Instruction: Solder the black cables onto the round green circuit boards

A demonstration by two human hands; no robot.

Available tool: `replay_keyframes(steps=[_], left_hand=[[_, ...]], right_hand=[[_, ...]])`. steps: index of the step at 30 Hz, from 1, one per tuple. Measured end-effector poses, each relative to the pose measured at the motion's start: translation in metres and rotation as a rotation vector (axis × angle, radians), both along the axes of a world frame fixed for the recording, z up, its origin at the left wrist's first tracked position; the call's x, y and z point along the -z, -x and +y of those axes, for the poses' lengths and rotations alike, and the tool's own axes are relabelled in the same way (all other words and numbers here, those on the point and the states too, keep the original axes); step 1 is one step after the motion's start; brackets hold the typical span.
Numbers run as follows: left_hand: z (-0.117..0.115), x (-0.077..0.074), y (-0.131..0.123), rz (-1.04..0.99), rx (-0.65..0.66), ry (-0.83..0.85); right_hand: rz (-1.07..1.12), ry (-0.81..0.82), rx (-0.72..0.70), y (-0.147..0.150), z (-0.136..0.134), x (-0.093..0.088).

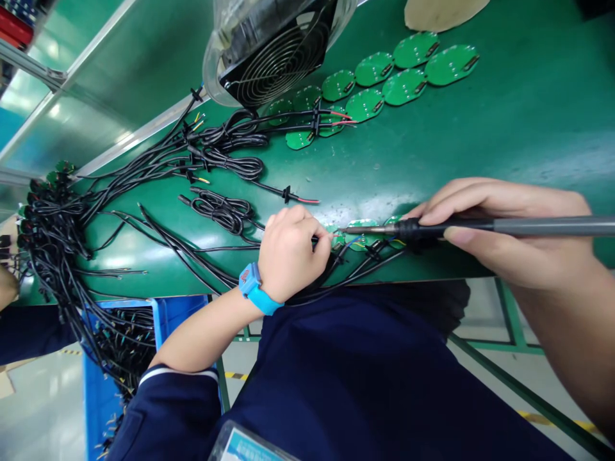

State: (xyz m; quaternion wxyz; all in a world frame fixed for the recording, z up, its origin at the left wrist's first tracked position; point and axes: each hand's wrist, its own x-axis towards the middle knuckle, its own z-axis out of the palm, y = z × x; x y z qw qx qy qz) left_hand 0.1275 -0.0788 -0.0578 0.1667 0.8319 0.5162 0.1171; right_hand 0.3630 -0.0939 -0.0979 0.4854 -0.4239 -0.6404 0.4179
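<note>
— Green matting covers the surface [528, 128] from edge to edge. What is in each hand?

— My right hand [500, 224] has its fingers [461, 208] wrapped round a soldering iron [542, 226]. I hold it like a pen, lying almost level. Its tip sits at a round green circuit board [361, 241] on the near edge of the surface.

— And the other?

— My left hand [288, 253], with a blue wrist strap [254, 291], is clenched just left of that board, thumb and forefinger pinched together at its rim. Whether they grip a wire I cannot tell; it is too small.

— What lies around?

— Loose black cables [221, 211] sprawl to the left, some trailing over the edge into a blue bin [98, 390]. Further back, a black fan [278, 51] in a clear housing stands beside a double row of the same green boards [403, 86].
</note>
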Motion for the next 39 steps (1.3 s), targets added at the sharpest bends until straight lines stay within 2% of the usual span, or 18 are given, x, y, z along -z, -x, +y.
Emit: replay_keyframes(steps=[4, 9, 16, 25, 33, 39], left_hand=[[0.001, -0.001, 0.0, 0.009, 0.003, 0.013], [0.0, -0.001, 0.0, 0.05, 0.024, -0.003], [-0.007, 0.007, 0.001, 0.249, 0.127, -0.174], [-0.013, 0.009, -0.006, 0.281, 0.091, -0.159], [-0.016, 0.012, -0.008, 0.254, 0.05, -0.234], [-0.018, 0.01, -0.011, 0.227, 0.002, -0.196]], right_hand=[[0.073, 0.004, 0.032, -0.001, -0.001, 0.002], [0.039, 0.01, -0.001, 0.0, -0.001, 0.0], [0.03, -0.007, -0.022, 0.001, 0.0, -0.002], [-0.003, -0.025, -0.037, 0.001, 0.0, -0.003], [0.044, -0.028, -0.002, 0.002, -0.001, -0.002], [0.047, -0.033, -0.014, 0.002, -0.001, -0.003]])
